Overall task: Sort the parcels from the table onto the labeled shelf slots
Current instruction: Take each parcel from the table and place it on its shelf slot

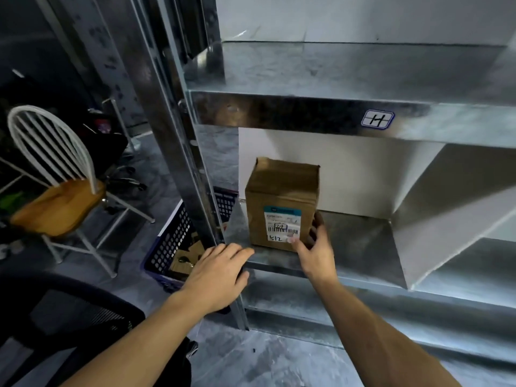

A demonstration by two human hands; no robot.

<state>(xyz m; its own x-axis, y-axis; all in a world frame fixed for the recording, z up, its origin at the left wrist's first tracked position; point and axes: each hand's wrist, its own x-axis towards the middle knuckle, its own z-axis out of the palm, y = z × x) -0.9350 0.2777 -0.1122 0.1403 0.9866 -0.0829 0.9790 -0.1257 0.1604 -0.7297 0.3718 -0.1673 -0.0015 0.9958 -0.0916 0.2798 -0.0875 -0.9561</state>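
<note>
One parcel (282,202) is on the shelf (357,241) already, standing upright near the front-left corner of the lower board, shipping label facing you. Your right hand (315,252) holds it at the lower right front corner, thumb on the label face and fingers curled round the right side, so by my read the placement isn't finished: you are settling it or about to let go. Your left hand (220,272) lies flat with fingers straight on the shelf's front edge by the left upright, holding nothing. The H tag (377,119) sits on the front edge of the board above; I can't tell whether it marks this slot or the one over it, and the writing on the parcel is too small to match. The upper board shows no parcels. The desk is out of view, so how many parcels remain can't be told. Likely left: release, go back for more.
</note>
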